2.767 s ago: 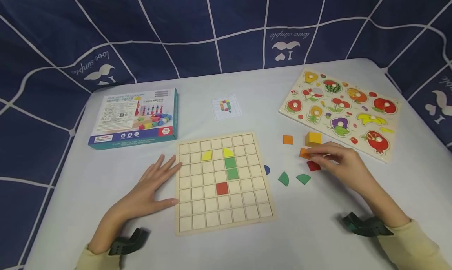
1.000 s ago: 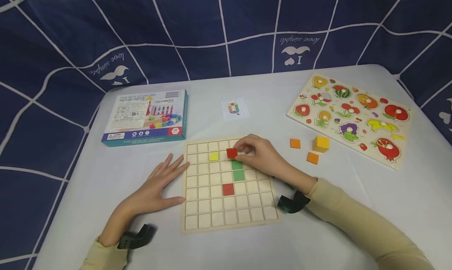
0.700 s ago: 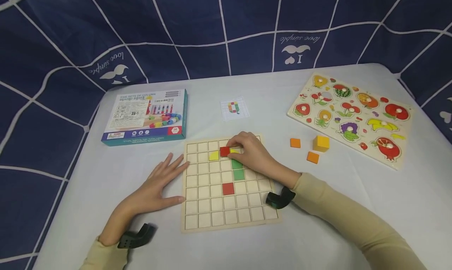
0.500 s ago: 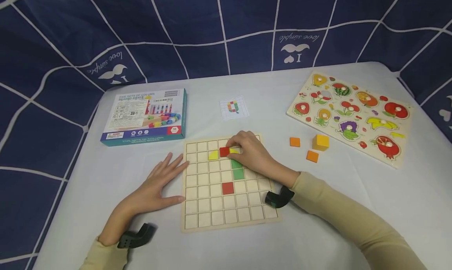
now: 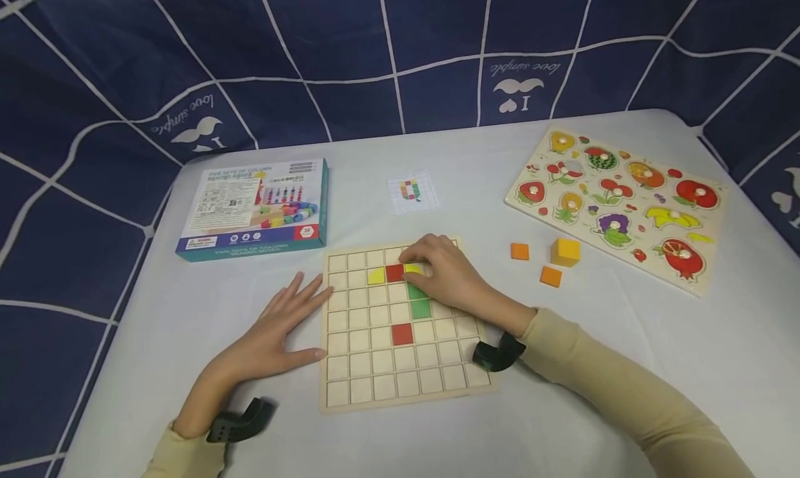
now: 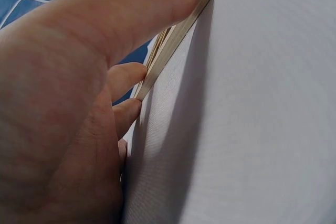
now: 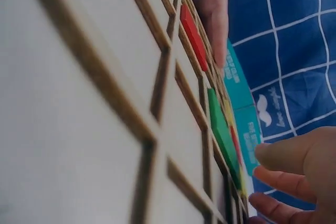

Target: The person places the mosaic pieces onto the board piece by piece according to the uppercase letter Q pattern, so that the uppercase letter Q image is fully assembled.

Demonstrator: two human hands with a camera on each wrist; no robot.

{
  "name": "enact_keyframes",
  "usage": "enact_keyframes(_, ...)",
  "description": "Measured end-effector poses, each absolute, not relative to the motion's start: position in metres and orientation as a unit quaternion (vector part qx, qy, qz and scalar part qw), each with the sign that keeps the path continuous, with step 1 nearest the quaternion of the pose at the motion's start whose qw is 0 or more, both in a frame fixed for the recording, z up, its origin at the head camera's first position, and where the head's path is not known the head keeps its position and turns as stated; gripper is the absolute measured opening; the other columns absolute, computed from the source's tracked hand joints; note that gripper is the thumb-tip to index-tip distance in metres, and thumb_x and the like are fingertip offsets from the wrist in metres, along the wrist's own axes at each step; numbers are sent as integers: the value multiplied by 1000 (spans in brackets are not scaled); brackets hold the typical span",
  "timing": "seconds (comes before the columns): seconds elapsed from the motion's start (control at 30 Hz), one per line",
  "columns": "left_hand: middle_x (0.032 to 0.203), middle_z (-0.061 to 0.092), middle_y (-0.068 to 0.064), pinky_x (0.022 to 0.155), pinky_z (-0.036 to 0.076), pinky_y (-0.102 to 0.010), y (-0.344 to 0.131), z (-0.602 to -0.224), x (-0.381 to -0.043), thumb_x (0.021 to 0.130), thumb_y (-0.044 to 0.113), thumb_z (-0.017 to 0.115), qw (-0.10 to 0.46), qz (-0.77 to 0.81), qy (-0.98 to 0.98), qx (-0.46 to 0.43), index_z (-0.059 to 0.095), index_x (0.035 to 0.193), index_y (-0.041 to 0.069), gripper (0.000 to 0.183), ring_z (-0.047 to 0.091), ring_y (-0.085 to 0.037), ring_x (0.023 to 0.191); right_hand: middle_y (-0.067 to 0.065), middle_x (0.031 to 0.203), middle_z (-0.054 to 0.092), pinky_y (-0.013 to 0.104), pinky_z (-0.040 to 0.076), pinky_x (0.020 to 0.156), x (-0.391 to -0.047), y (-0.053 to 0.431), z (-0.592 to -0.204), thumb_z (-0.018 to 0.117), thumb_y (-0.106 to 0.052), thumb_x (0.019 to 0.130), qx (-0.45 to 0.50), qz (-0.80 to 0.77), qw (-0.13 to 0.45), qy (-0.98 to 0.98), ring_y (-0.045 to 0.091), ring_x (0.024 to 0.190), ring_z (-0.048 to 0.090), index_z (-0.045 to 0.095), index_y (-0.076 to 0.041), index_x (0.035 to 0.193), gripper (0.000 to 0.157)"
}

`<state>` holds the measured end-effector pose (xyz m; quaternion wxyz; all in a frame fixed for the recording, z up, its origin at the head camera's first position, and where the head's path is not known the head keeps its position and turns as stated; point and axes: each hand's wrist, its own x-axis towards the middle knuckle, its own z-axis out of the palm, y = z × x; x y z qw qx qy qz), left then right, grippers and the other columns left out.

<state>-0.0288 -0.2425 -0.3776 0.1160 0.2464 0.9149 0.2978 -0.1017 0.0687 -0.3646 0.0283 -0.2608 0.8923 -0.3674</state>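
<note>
On the gridded wooden board, a red square tile lies flat in a cell between two yellow quarter-circle tiles, the left one and the right one. My right hand is over the board, thumb and fingertips parted beside the red tile's right edge. In the right wrist view its fingers pinch nothing. Two green square tiles run down under the palm; another red tile sits lower. My left hand lies spread, its fingertips touching the board's left edge.
Right of the board are two orange tiles and a yellow cube. A fruit puzzle board stands behind them. A pattern card and a boxed bead set lie at the back.
My right hand came from the loose pieces on the right, carrying a red tile over the board. That tile now sits between the yellow quarters, with the fingers loosened. The left hand stays at the edge.
</note>
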Motion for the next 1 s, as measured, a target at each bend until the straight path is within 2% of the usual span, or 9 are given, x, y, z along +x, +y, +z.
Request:
enact_keyframes(0.17,154,16,-7,108,-3,-50,-243,-380,-27,73,44,77,119,302,913,245,31,148,21,90,-6,-30,140,0,105,59,34,42,84,-95,94,-359,67,-12,86,-253,-419,40,871,17,98,51,67,-9,109,22)
enact_keyframes(0.33,154,16,-7,108,-2,-50,-242,-380,-28,73,43,77,121,301,913,248,31,148,21,90,-6,-30,140,1,103,63,38,46,81,-81,143,-353,68,-3,84,-224,-419,26,880,17,96,55,69,-7,104,20)
enact_keyframes(0.47,154,16,-7,108,-2,-50,-241,-379,-29,73,42,78,122,299,912,251,31,148,21,91,-6,-30,140,-1,97,65,27,45,67,-64,185,-354,70,3,80,-196,-396,-15,897,13,81,52,70,-8,100,22)
enact_keyframes(0.57,154,16,-7,108,-1,-51,-242,-378,-31,73,40,79,119,299,912,255,31,148,21,91,-6,-30,140,0,99,65,18,43,63,-51,210,-355,72,3,79,-171,-386,-30,906,11,77,48,70,-8,104,27)
enact_keyframes(0.77,154,16,-7,108,-1,-50,-244,-378,-33,73,38,79,114,293,914,256,29,148,22,92,-6,-29,140,0,105,63,15,40,66,-36,237,-356,75,2,77,-149,-371,-27,916,8,87,48,69,-10,110,36)
enact_keyframes(1.0,154,16,-7,108,-3,-49,-244,-377,-33,74,40,78,115,302,911,257,29,148,21,90,-6,-30,140,-8,100,58,6,35,83,-28,250,-368,82,-1,68,-195,-353,34,914,5,96,49,72,-14,105,41)
